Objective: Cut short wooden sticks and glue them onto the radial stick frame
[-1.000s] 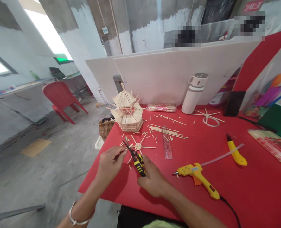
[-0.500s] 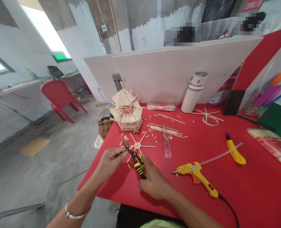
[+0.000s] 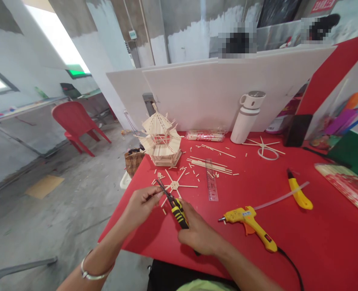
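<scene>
My right hand [image 3: 198, 232] is wrapped around long-nose pliers [image 3: 179, 214] with black jaws and yellow-and-black handles. Their jaws point up and left, reaching the fingertips of my left hand [image 3: 144, 204]. Thumb and forefinger of that hand are pinched together beside the jaws; whatever they hold is too small and covered to make out. Just behind the jaws, a star-shaped piece of thin wooden sticks [image 3: 174, 185] lies flat on the red table [image 3: 154, 238]. Farther back stands a pagoda model [image 3: 162, 141] built from the same kind of sticks.
A yellow glue gun [image 3: 251, 220] lies on the right, its cord running off the front edge. Beyond it is a yellow-handled cutter [image 3: 300, 194]. A clear ruler [image 3: 211, 182], loose sticks [image 3: 212, 165] and a white bottle [image 3: 248, 117] are farther back, before a white partition [image 3: 197, 93].
The pliers have shifted slightly within my right hand, and a dark handle end now shows below the palm. My left hand keeps its pinch in nearly the same place.
</scene>
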### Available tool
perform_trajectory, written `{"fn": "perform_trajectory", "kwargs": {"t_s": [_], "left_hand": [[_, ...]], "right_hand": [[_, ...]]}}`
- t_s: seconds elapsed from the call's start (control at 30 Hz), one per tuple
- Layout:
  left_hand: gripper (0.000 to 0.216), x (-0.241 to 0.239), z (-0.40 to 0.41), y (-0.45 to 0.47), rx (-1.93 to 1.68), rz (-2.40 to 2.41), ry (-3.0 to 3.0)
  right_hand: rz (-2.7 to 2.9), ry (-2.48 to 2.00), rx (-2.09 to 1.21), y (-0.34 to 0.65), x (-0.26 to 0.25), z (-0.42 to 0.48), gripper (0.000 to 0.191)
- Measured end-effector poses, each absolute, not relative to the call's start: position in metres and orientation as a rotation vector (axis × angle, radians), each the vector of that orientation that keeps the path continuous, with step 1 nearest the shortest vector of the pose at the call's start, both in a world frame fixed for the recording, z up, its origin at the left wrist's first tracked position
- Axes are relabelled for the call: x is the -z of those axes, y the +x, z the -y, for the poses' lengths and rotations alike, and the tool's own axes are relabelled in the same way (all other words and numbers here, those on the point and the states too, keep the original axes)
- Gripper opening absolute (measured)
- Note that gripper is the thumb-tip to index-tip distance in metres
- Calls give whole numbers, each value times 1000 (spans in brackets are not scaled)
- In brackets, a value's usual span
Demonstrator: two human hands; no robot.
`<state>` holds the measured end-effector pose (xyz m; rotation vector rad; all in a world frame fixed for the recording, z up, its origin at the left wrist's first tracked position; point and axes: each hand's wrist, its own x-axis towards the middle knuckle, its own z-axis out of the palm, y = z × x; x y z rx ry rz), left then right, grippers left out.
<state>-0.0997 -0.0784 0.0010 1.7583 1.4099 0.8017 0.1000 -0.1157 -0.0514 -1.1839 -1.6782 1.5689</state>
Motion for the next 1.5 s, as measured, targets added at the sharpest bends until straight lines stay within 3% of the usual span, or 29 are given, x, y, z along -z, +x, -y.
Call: {"fn": "perform_trajectory", "kwargs": {"t_s": [0.23, 0.43, 0.57, 0.7, 0.93, 1.5], "left_hand": [[32, 2, 76, -106, -823, -1516, 1752], [35, 4, 75, -103, -745, -1487, 1784], [36, 14, 74, -101, -721, -1485, 1803], [35, 22, 72, -102, -691, -1463, 1826], [39, 32, 73, -101, -727, -1432, 1768], [42, 60, 78, -83, -699, -1429, 1511]], "right_hand": [[1553, -1265, -1792, 107, 49, 124, 92], [1287, -1055, -2070, 112, 54, 129, 39], [1271, -1092, -2077, 114, 56, 128, 29], [1280, -1128, -2039, 115, 58, 130, 33], [863, -1020, -2297, 109, 77, 139, 66], [467, -880, -2458, 117, 106, 153, 62]]}}
